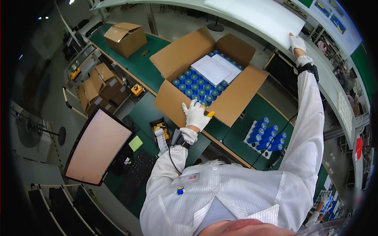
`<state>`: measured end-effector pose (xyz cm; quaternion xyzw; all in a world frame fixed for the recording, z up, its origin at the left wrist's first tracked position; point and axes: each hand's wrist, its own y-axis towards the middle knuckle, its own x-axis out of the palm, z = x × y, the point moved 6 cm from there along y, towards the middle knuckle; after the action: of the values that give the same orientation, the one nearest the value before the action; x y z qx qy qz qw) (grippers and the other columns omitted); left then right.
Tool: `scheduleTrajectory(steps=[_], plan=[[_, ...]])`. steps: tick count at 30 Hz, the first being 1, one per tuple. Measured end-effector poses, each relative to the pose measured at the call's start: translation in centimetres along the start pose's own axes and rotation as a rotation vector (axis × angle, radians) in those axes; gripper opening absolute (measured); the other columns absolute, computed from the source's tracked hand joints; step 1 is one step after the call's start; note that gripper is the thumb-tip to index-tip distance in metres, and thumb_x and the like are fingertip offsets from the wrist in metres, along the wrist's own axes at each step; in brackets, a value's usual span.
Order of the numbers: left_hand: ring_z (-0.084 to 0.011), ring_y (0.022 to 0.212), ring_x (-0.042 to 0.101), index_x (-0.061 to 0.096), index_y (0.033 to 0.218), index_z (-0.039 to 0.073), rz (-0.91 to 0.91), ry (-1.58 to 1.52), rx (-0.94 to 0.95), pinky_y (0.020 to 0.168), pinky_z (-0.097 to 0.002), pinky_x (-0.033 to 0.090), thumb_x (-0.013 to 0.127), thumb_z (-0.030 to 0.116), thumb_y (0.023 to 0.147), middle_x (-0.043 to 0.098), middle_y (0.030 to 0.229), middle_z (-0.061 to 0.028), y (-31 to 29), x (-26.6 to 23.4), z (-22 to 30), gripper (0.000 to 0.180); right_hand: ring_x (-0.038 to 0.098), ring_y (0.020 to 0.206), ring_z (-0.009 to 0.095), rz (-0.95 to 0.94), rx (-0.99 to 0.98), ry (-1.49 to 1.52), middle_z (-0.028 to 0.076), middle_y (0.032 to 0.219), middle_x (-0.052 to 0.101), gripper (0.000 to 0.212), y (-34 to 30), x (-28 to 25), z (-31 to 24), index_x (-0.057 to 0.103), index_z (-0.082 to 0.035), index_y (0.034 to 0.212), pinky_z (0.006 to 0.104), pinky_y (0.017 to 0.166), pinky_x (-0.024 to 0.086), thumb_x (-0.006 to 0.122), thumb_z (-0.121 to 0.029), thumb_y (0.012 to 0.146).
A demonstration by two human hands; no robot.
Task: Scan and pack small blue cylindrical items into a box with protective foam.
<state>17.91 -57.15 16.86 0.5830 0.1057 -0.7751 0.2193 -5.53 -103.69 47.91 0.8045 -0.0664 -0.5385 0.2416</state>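
Note:
A large cardboard box (244,98) stands with its flaps spread, holding rows of blue cylinders with metallic tops (189,83). White papers (212,70) lie over part of them. My left hand (196,116), in a white glove with yellow tips on some fingers, rests fingers apart at the box's near edge, over the front flap. Stretched far up to the right, my right hand (298,44) is gloved with a bare fingertip showing. It grips the near corner of a flat white sheet (264,21) on the raised shelf; its other fingers are partly hidden.
Blue cylinders stand in a white holder (267,137) on the green bench, right of the box. A monitor (97,147), keyboard (136,173), handheld scanner (177,137) and small black bin (159,131) are at left. Another carton (125,41) sits farther back. Another person's gloved hands (321,204) show at lower right.

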Motion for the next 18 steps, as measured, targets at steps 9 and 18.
scheduleTrajectory(steps=[9,18], plan=[[-0.0301,0.134,0.039,0.075,0.106,0.011,-0.016,-0.035,-0.123,0.107,-0.0758,0.013,0.064,0.075,0.071,0.065,0.121,-0.01,-0.3,-0.4,-3.4,0.074,0.066,0.091,0.028,0.536,-0.808,0.286,0.016,0.102,0.069,0.025,-15.2,-3.0,-10.5,0.071,-0.002,0.112,0.0378,0.083,0.052,0.063,-0.009,0.09],[-0.0261,0.114,0.049,0.079,0.097,0.021,0.044,0.098,-0.083,0.107,-0.0787,0.019,0.069,0.049,0.073,0.067,0.102,-0.0009,0.7,3.8,-0.4,0.038,0.065,0.102,0.027,-0.154,-0.656,0.505,0.016,0.11,0.067,0.021,-39.7,8.6,-7.3,0.066,0.004,0.113,0.0363,0.093,0.05,0.056,-0.001,0.095]])
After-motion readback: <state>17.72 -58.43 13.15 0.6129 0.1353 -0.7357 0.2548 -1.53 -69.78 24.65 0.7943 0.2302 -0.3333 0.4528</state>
